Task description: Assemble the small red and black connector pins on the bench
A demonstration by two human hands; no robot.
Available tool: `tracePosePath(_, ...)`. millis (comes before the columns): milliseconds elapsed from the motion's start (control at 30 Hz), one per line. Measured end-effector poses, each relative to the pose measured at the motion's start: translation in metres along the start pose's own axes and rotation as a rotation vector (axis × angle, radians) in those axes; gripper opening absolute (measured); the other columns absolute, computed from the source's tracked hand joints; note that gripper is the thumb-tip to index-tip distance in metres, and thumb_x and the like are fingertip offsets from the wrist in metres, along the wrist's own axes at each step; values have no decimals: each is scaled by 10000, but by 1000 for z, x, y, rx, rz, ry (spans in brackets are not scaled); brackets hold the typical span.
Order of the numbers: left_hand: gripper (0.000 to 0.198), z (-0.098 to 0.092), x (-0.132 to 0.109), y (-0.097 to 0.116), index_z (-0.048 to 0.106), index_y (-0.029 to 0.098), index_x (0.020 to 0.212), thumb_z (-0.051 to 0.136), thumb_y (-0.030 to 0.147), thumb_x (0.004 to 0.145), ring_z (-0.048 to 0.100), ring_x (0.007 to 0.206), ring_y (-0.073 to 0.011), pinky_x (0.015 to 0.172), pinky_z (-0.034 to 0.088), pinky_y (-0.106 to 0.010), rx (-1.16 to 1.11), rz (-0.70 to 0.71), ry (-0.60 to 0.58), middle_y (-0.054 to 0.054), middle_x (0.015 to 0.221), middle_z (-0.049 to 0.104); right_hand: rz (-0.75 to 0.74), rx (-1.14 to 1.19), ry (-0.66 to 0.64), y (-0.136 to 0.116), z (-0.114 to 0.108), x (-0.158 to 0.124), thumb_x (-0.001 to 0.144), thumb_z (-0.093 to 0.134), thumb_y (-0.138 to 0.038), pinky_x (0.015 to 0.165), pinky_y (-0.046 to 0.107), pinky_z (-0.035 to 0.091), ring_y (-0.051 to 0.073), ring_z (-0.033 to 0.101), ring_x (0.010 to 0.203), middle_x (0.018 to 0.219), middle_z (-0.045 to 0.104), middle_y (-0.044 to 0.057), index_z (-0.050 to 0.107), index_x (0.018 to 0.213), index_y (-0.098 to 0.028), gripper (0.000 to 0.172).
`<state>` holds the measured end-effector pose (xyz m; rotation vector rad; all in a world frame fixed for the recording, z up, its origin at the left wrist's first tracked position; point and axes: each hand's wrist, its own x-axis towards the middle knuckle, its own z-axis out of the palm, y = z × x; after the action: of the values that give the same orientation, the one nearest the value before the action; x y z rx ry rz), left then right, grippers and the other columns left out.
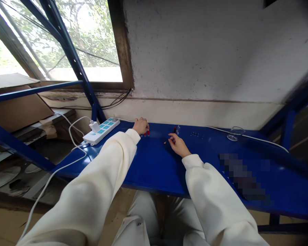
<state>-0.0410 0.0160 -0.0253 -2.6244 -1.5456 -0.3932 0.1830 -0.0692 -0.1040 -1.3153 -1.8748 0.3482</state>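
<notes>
My left hand [140,126] reaches to the back of the blue table [154,164], its fingers bent down and closed at a small red piece [148,133]. A few more small red and clear pieces stand in a row beneath that palm, partly hidden by it. Farther right, my right hand [179,145] hovers low over the table with loosely curled fingers. A gap shows between thumb and forefinger, with nothing visible in it. Just behind it stand a dark piece with a red top [174,130] and a clear piece [178,130]. One tiny pale bit [165,142] lies left of its fingertips.
A white power strip [101,131] with a plug and cable lies at the left. Several tiny pieces [195,134] are scattered to the right, before a clear round container [232,137]. A blurred-out dark object [243,177] rests at the front right. Blue frame posts stand at both sides.
</notes>
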Motion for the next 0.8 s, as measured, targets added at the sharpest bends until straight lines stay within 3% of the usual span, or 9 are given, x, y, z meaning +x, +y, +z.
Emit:
tracePosePath(500,45,3,-1,-2,663,174,583,637,164,619,447,952,-277,883,195,-433,-135,-23,27,-85,835,585,-4,-20,23,3,0,0,800,401,-274,575,249,410,126,517,581,770,586,27,492,1073,-186,301)
tracePosePath(800,95,0,-4,2,683,191,697,595,212,668,435,970,-268,860,231,-413,-5,-9,-43,-88,919,594,4,-24,22,4,0,0,800,407,-276,574,243,408,124,520,591,775,586,26,497,1070,-188,298)
